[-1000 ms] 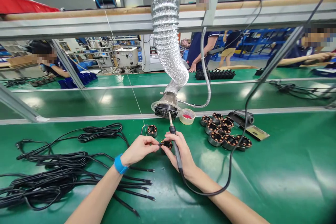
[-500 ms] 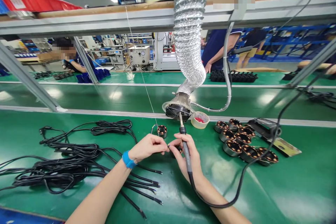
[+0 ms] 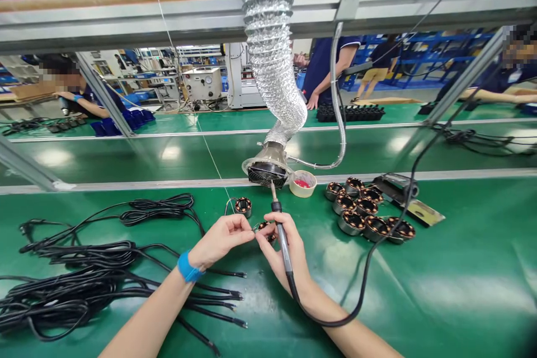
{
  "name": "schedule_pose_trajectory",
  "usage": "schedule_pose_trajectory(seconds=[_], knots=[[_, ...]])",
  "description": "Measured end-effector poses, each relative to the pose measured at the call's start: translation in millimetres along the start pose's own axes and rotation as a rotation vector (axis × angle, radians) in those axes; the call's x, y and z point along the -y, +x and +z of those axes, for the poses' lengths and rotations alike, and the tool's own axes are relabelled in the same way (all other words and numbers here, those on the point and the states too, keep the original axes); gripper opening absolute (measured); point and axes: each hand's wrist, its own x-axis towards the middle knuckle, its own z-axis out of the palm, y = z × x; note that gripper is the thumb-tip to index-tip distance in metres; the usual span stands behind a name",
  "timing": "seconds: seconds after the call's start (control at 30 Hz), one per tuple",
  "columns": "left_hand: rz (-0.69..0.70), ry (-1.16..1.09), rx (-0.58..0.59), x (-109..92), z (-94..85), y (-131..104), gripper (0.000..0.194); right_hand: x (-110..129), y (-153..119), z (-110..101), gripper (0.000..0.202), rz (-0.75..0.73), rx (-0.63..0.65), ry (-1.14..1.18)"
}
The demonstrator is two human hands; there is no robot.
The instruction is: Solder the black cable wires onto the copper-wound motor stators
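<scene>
On the near side of the fan (image 3: 260,174), one coil ring (image 3: 267,232) lies between the two hands, closer to the right hand (image 3: 296,250), which partly covers it. The right hand grips a soldering iron (image 3: 284,246), its long axis running away from the wrist, tip pointing at the fan. The left hand (image 3: 224,239) is closed in a pinch just left of the ring, fingertips at or nearly at the right thumb; whether it grips a wire cannot be told.

Count on the bench (image 3: 474,268): one further coil ring (image 3: 243,213) near-left of the fan; apparently eight stacked rings (image 3: 350,227) to its right; one tape roll (image 3: 302,190) just right of it; black cables (image 3: 100,253) to its near left, at least five ends visible.
</scene>
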Motion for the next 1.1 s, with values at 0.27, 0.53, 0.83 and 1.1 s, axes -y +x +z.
schedule_pose_trajectory(seconds=[0.27, 0.53, 0.83, 1.1], knots=[[-0.013, 0.058, 0.068, -9.3, 5.3, -6.2, 0.023, 6.6, 3.6, -6.3, 0.039, -0.195, 0.007, -0.273], [-0.016, 0.101, 0.191, 3.8, 7.4, -4.5, 0.021, 0.5, 5.4, -3.7, 0.028, -0.2, 0.127, -0.174], [-0.199, 0.073, 0.241, -7.2, -3.5, -4.7, 0.031, -3.0, 7.0, -3.1, 0.03, -0.031, 0.154, -0.078], [-0.26, -0.139, 0.102, 5.8, -0.4, 0.7, 0.032, -5.3, 7.0, -4.4, 0.023, -0.019, 0.153, -0.104]])
